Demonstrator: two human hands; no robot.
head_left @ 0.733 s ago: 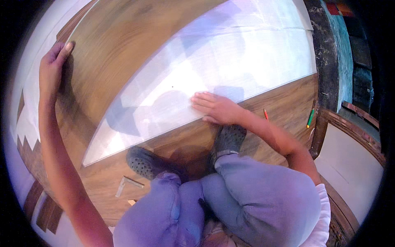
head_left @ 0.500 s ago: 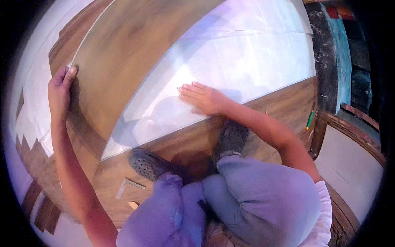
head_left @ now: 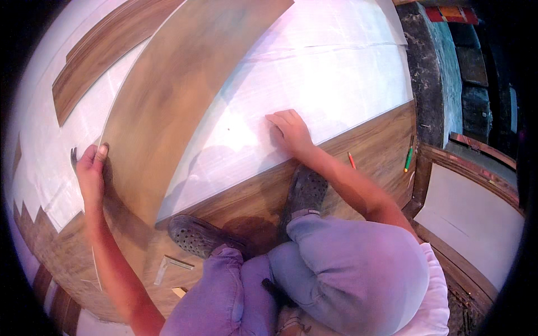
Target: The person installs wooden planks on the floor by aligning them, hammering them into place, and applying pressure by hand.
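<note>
My left hand (head_left: 91,171) grips the left edge of a long, flexed wood-grain plank (head_left: 165,78), thumb on its face. The plank's upper part lies across to the top of the view, over white underlay (head_left: 286,73). My right hand (head_left: 288,131) rests on that underlay with slightly bent fingers, holding nothing, just above the straight edge of the laid wood-grain flooring (head_left: 358,143). A small dark forked tool (head_left: 73,158) shows just left of my left hand; what it is I cannot tell. My feet in dark perforated clogs (head_left: 199,232) are on the flooring.
A metal square (head_left: 178,262) lies below the left clog. An orange pencil (head_left: 351,160) and a green-yellow pen (head_left: 409,157) lie at the right. Other planks (head_left: 101,50) lie upper left. A dark threshold (head_left: 426,78) and a white panel with brown frame (head_left: 459,229) border the right.
My left hand has moved down and slightly right with the plank, uncovering more underlay and planks at the upper left. My right hand has shifted a little, its fingers more bent.
</note>
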